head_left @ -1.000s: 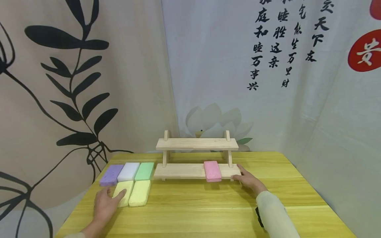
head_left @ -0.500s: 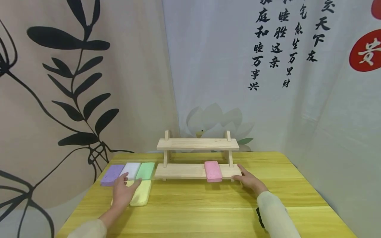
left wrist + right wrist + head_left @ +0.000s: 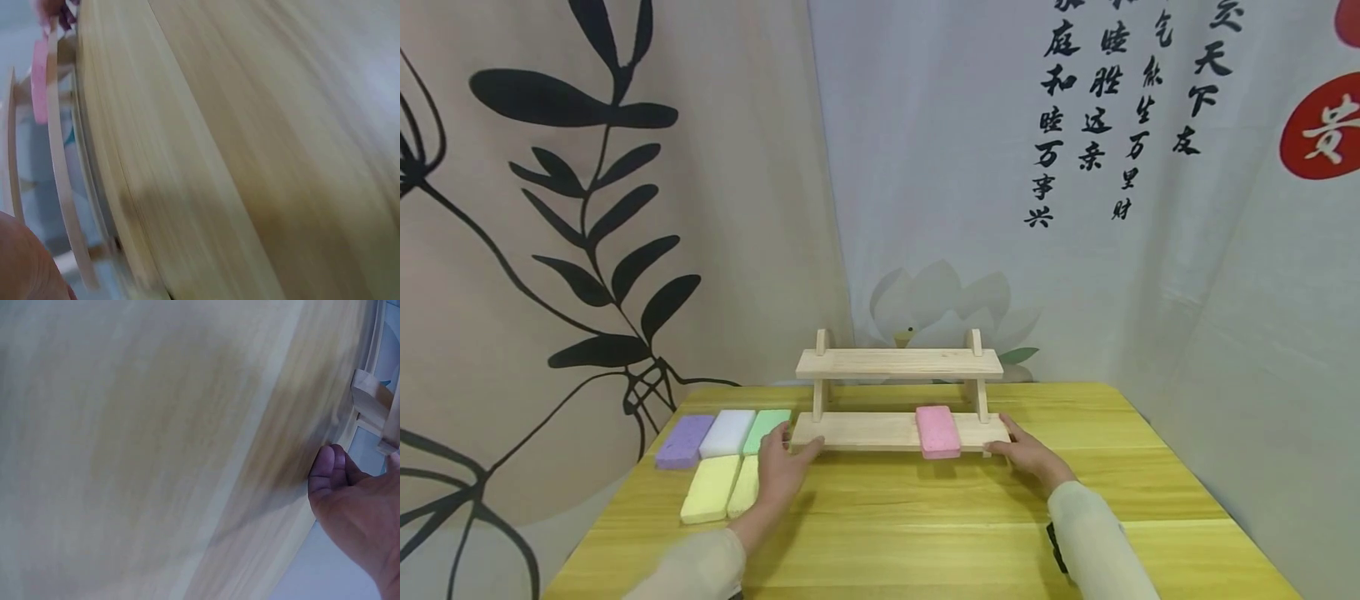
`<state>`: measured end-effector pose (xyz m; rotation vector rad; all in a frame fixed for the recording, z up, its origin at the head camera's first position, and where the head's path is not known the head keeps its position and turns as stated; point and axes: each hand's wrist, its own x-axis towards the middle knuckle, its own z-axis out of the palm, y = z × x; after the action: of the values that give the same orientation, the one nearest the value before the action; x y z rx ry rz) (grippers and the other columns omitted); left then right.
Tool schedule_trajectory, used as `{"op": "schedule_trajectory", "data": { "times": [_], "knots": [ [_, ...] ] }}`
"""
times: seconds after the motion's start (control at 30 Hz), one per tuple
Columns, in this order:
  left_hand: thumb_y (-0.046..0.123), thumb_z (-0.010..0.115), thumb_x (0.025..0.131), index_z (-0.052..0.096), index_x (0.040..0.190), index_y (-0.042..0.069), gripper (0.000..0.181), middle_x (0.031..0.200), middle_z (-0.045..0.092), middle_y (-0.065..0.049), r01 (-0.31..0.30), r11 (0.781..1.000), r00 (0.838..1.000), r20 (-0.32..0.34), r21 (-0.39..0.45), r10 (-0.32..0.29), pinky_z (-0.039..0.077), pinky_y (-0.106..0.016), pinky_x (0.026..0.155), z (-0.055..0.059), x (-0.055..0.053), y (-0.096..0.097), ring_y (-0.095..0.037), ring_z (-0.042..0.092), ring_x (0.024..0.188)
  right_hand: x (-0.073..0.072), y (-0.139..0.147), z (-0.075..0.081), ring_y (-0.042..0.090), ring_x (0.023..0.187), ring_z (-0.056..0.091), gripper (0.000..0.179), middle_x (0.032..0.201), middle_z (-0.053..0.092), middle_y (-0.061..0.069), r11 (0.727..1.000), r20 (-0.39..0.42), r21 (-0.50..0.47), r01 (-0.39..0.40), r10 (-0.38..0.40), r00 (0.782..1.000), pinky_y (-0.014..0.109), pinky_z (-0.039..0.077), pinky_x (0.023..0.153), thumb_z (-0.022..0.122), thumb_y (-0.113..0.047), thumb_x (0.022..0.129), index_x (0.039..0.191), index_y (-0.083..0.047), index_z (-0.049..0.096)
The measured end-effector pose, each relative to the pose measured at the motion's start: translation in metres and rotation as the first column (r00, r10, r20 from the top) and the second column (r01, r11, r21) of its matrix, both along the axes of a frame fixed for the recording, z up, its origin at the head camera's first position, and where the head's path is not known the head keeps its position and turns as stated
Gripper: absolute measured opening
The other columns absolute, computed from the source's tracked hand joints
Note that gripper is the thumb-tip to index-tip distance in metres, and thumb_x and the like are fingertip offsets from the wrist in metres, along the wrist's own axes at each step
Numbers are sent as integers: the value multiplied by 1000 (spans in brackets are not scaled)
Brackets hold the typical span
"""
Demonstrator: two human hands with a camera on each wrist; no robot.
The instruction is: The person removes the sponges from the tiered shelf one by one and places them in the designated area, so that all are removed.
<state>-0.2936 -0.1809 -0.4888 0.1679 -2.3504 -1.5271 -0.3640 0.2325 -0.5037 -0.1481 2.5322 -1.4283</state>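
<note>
A two-tier wooden shelf [image 3: 857,430] stands on the table, with a pink sponge [image 3: 937,433] lying toward the right of its lower board. My right hand [image 3: 1028,455] grips the right end of that board; in the right wrist view its fingers [image 3: 338,469] are curled beside the wood. At the left end is my left hand [image 3: 781,473], thumb spread from the fingers and overlapping the board's front corner. It holds nothing. The left wrist view, somewhat blurred, has the lower board [image 3: 62,175] edge-on and part of my left hand [image 3: 25,262] at the lower corner.
Left of the shelf lie a purple sponge [image 3: 685,442], a white sponge [image 3: 727,433] and a green sponge [image 3: 766,427] in a row. Two yellow sponges, one at the left [image 3: 710,490], sit in front, the other partly behind my left hand. A printed curtain [image 3: 925,167] hangs behind the table.
My left hand has moved right, from beside the left yellow sponge, over the sponges, to the shelf's left end. My right hand stays at the right end.
</note>
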Motion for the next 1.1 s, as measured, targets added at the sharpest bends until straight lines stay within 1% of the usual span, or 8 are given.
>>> {"op": "schedule_trajectory", "data": {
  "times": [0.17, 0.33, 0.43, 0.67, 0.83, 0.97, 1.03, 1.1],
  "knots": [
    [32, 76, 88, 40, 143, -5, 76, 127, 45, -24, 15, 1000, 999, -35, -6, -15, 41, -43, 84, -2, -8, 40, -35, 44, 110, -1, 1, -2, 52, 139, 26, 93, 153, 18, 39, 1000, -3, -1, 12, -12, 1000, 63, 29, 109, 65, -34, 95, 159, -4, 4],
    [32, 78, 86, 42, 143, -2, 76, 127, 47, -22, 47, 999, 998, -29, 8, -47, 43, -43, 84, -3, -11, 74, -32, 45, 108, -1, 2, -3, 52, 139, 25, 94, 154, 17, 38, 1000, 2, 6, 11, -11, 1000, 63, 28, 109, 65, -37, 95, 159, -5, 4],
    [34, 79, 84, 42, 142, -2, 78, 126, 48, -21, 49, 999, 999, -25, 0, -49, 44, -43, 84, -4, -12, 92, -31, 45, 107, 0, 1, -1, 52, 140, 23, 95, 154, 15, 38, 1000, 0, 12, -2, 2, 1000, 63, 27, 109, 63, -39, 95, 158, -4, 2],
    [38, 84, 78, 45, 139, -4, 84, 121, 51, -21, 6, 999, 999, -41, -34, -7, 46, -46, 87, -6, -16, 128, -32, 48, 107, 2, 1, 1, 53, 140, 21, 97, 154, 15, 39, 1000, -8, 1, -13, 13, 1000, 63, 25, 110, 64, -41, 95, 158, -3, 0],
    [41, 85, 76, 46, 138, -5, 87, 121, 51, -19, -19, 999, 999, -38, -32, 18, 45, -48, 91, -10, -18, 151, -33, 49, 110, 1, 3, -1, 53, 140, 20, 99, 154, 14, 39, 1000, -19, 5, -24, 24, 1000, 64, 24, 111, 64, -43, 93, 158, -2, 1],
    [42, 86, 74, 46, 138, -5, 89, 124, 50, -20, -41, 999, 998, -43, -30, 40, 45, -50, 93, -12, -18, 171, -36, 49, 113, -1, 6, -5, 50, 143, 16, 101, 156, 12, 36, 1000, -20, 4, -30, 30, 999, 63, 21, 113, 65, -48, 92, 159, -6, 2],
    [41, 87, 72, 47, 137, -6, 89, 124, 50, -20, -64, 997, 997, -55, -46, 62, 44, -50, 95, -13, -17, 181, -36, 49, 113, -1, 6, -6, 50, 143, 16, 101, 156, 13, 35, 999, -29, -1, -32, 32, 999, 63, 20, 113, 65, -49, 91, 159, -5, 3],
    [40, 89, 70, 49, 136, -5, 90, 123, 50, -20, -89, 994, 994, -73, -67, 84, 43, -49, 95, -16, -16, 191, -36, 48, 113, -2, 6, -6, 53, 141, 19, 100, 154, 14, 38, 999, -40, 4, -33, 33, 999, 64, 22, 111, 64, -48, 92, 158, -3, 3]
  ]
}}
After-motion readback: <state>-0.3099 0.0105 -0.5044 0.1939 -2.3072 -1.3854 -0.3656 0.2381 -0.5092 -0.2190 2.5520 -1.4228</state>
